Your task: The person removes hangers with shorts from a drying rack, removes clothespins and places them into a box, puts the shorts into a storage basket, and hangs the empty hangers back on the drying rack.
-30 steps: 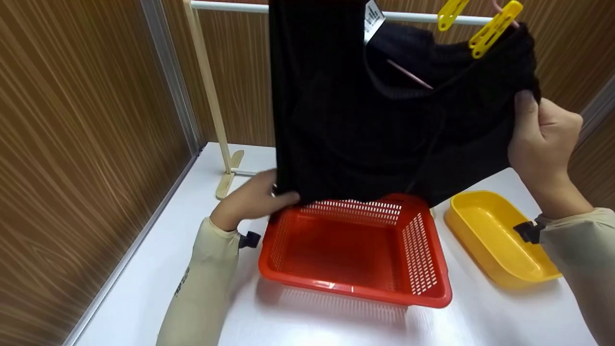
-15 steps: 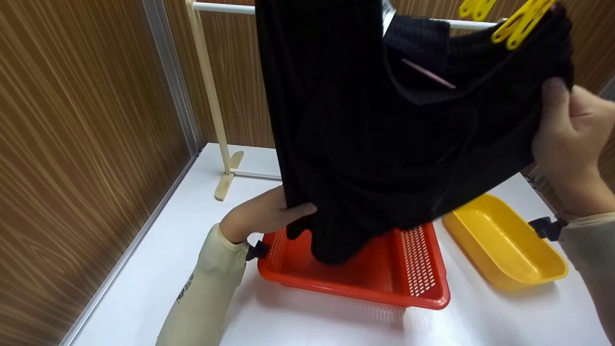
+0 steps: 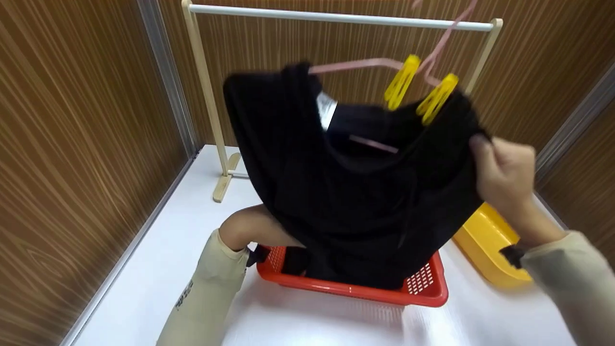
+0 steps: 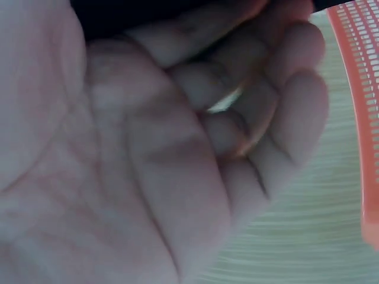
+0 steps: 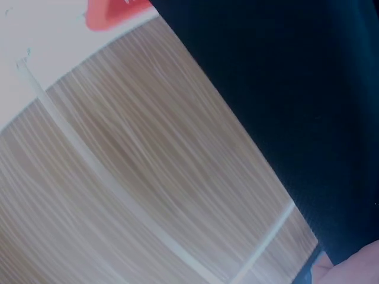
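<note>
A black garment (image 3: pixel 346 206) with a wide opening and a white label (image 3: pixel 326 110) hangs over a pink hanger (image 3: pixel 358 65). Two yellow clips (image 3: pixel 402 82) sit by the hanger's neck, one at the garment's edge. My right hand (image 3: pixel 504 173) grips the garment's right side, thumb in front. My left hand (image 3: pixel 262 228) reaches behind its lower left, with the fingers hidden in the head view. In the left wrist view, the fingers (image 4: pixel 302 112) bend loosely and dark cloth lies above them; I cannot tell whether they pinch it. The garment's lower edge dips over a red basket (image 3: pixel 336 287).
A white rail (image 3: pixel 336 18) on wooden posts (image 3: pixel 204 86) stands behind the garment. To the right, a yellow tub (image 3: pixel 485 240) sits partly behind my right arm. Wood-grain panels (image 3: pixel 86 144) enclose the white table (image 3: pixel 269 317) at the left, back and right.
My right hand has swung right and then back left and down. The garment has come down with the hanger, its lower part now inside the basket's outline. My left hand has slipped behind the cloth.
</note>
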`<action>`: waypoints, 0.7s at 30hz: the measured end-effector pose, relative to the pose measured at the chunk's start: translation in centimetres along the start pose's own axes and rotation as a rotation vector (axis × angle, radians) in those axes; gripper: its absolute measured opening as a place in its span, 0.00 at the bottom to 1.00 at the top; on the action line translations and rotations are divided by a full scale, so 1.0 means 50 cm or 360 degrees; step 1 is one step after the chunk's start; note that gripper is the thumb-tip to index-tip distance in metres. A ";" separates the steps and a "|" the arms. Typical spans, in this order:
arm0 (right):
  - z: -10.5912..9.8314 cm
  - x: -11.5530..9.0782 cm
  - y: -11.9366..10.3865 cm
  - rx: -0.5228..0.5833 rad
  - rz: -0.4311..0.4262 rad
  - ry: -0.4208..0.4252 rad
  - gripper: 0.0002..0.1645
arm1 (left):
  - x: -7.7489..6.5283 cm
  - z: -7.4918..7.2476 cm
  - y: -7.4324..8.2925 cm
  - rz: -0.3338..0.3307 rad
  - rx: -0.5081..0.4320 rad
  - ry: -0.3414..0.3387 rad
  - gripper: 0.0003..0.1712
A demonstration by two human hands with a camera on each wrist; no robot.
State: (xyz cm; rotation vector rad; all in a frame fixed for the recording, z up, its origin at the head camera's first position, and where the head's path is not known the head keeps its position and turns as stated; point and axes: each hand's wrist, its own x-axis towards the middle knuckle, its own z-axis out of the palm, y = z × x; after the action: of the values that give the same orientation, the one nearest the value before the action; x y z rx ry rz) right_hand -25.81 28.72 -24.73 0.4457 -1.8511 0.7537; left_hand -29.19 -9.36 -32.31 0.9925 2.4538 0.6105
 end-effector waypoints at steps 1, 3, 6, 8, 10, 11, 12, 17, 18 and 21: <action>0.002 -0.014 0.012 0.0002 -0.0008 -0.0025 0.30 | 0.000 0.001 0.001 0.0016 0.0010 -0.0026 0.48; 0.002 -0.040 0.022 0.0015 -0.0020 -0.0066 0.29 | -0.003 0.002 0.002 0.0012 0.0058 -0.0035 0.46; 0.002 -0.071 0.034 -0.0005 -0.0058 -0.0082 0.28 | -0.015 0.001 0.006 -0.0168 0.0065 -0.0008 0.49; 0.002 -0.090 0.041 -0.0014 -0.0082 -0.0084 0.28 | -0.026 -0.002 0.010 -0.0302 0.0059 0.0039 0.46; 0.002 -0.107 0.047 -0.0022 -0.0107 -0.0097 0.28 | -0.038 -0.009 0.012 -0.0348 0.0100 0.0031 0.40; 0.003 -0.115 0.049 -0.0022 -0.0116 -0.0105 0.28 | -0.043 -0.012 0.013 -0.0317 0.0121 0.0029 0.37; 0.003 -0.122 0.052 -0.0024 -0.0122 -0.0118 0.28 | -0.048 -0.016 0.013 -0.0253 0.0126 0.0041 0.33; 0.004 -0.147 0.064 -0.0040 -0.0129 -0.0174 0.27 | -0.063 -0.036 0.008 0.0259 0.0036 0.0243 0.25; 0.004 -0.150 0.067 -0.0036 -0.0127 -0.0180 0.27 | -0.065 -0.039 0.005 0.0403 0.0016 0.0332 0.24; 0.007 -0.160 0.075 -0.0044 -0.0136 -0.0186 0.27 | -0.065 -0.049 0.002 0.0844 -0.0063 0.0720 0.21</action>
State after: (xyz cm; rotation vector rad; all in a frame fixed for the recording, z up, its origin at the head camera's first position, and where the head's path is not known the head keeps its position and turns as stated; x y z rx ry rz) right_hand -25.24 30.93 -33.29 0.5577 -1.9360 0.6554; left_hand -28.29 -12.25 -29.58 1.6602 2.5257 1.1586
